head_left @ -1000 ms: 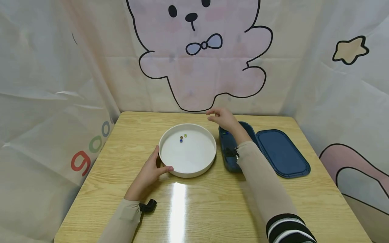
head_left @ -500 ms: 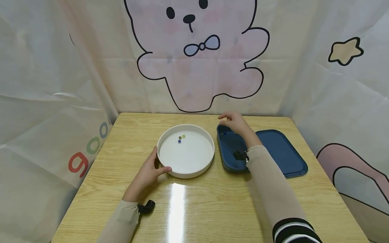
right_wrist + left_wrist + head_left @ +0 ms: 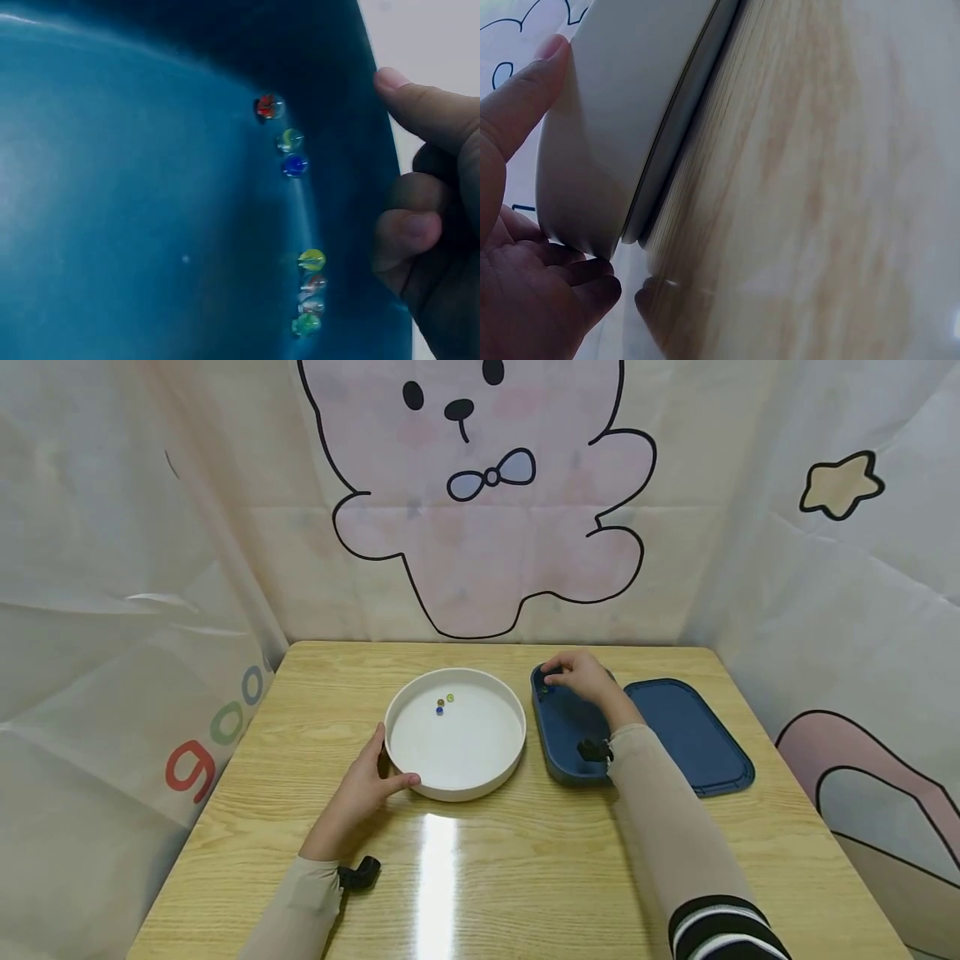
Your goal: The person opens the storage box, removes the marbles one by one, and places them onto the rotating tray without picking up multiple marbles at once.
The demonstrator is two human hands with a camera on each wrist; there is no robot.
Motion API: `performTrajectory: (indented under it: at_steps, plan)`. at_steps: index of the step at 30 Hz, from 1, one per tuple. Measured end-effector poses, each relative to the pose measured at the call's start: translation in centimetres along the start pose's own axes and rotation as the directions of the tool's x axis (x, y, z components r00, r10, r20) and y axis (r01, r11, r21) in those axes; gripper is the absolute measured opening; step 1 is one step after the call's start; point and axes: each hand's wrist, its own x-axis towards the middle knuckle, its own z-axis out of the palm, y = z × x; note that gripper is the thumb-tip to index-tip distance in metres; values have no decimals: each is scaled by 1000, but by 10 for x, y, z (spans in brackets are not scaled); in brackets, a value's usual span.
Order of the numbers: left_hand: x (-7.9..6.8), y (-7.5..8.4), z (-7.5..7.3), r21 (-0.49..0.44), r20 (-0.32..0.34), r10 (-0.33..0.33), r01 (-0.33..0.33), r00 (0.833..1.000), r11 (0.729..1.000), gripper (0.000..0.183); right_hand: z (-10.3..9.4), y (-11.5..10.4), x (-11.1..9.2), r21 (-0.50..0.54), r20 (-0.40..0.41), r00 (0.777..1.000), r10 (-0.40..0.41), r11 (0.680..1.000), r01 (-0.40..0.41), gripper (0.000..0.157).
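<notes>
On the left of the wooden table (image 3: 510, 877), as the person sits, the left hand (image 3: 363, 789) grips the round white tray (image 3: 465, 752), thumb over the near rim and fingers against the side wall. Three small marbles lie together inside it, toward the back left: a blue marble (image 3: 439, 711), a brownish marble (image 3: 441, 702) and a yellow-green marble (image 3: 450, 697).

To the right of the tray, just beside it, stands an uncovered blue box (image 3: 562, 727). The right hand (image 3: 585, 679), well apart from the left, hovers over its far end, fingers bent and thumb apart from them, with nothing visible in its grasp. Below that hand, glass marbles line the base of the box's wall, among them a red marble (image 3: 270, 106), a deep-blue marble (image 3: 295, 165), a yellow marble (image 3: 311, 259) and a green marble (image 3: 306, 324).

A blue lid (image 3: 693, 739) lies flat right of the box. Behind the table hangs a curtain (image 3: 480, 560) printed with a pink bear.
</notes>
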Motion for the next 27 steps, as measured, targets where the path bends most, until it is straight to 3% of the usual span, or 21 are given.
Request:
performTrajectory:
  at_steps: [7, 14, 27]
  plan:
    - [1, -2, -1, 4, -1, 14, -14, 1000, 1000, 124, 9, 11, 6, -36, 76, 997, 31, 999, -28, 28]
    - [0, -2, 0, 6, -7, -2, 2, 1000, 1000, 125, 15, 20, 11, -66, 95, 993, 65, 996, -58, 29]
    - [-1, -2, -1, 18, -1, 4, -4, 1000, 1000, 124, 21, 24, 15, -129, 132, 991, 30, 991, -13, 31]
